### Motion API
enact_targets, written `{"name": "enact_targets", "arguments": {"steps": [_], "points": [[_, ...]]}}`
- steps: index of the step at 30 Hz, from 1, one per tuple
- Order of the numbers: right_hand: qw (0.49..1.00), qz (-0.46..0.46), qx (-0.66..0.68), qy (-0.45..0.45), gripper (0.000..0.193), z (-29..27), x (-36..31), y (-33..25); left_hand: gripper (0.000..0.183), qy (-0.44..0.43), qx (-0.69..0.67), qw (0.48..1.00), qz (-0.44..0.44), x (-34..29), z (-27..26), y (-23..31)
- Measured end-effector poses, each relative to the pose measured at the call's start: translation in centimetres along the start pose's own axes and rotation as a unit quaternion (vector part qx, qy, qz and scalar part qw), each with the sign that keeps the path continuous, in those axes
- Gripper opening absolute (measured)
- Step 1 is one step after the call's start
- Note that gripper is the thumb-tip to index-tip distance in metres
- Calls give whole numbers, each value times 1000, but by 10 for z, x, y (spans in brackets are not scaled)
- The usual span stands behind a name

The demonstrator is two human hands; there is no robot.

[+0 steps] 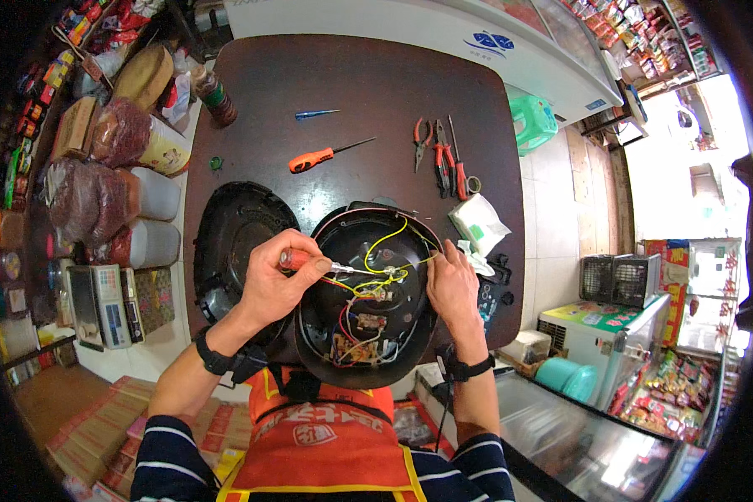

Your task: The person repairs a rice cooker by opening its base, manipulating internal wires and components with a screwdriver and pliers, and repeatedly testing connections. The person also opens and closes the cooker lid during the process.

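Note:
An upturned round black appliance [368, 368] lies open at the near table edge, showing yellow, red and white wires and a small circuit board [356, 350]. My left hand [276, 280] grips a red-handled screwdriver [303, 260] whose tip reaches a metal part at the middle of the appliance. My right hand [453, 283] rests on the appliance's right rim, fingers pinching a yellow wire [391, 237] near that part. The removed black base cover [230, 234] lies to the left, partly under my left hand.
On the dark brown table [351, 84] lie an orange-handled screwdriver [314, 158], a small blue screwdriver [314, 114], red-handled pliers [442, 155], a roll of tape [473, 183], a white packet [477, 222] and a bottle [213, 94]. Jars and a scale [100, 305] stand left; freezers stand behind and right.

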State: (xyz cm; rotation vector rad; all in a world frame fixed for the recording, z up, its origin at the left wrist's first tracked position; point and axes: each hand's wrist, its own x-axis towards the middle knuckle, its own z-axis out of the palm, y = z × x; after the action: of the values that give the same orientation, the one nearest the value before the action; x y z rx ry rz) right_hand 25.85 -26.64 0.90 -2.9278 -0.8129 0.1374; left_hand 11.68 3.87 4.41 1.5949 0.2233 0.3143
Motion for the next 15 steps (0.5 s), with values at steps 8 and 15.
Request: {"name": "enact_targets", "arguments": {"steps": [8,15], "points": [[999,-11,35,-4,28,8,10,4,16,0,-17,1000,-4,1,-2,-8],[1000,-18,19,2,21,4,20,1,16,-10,31,999,15,6,2,-10]]}}
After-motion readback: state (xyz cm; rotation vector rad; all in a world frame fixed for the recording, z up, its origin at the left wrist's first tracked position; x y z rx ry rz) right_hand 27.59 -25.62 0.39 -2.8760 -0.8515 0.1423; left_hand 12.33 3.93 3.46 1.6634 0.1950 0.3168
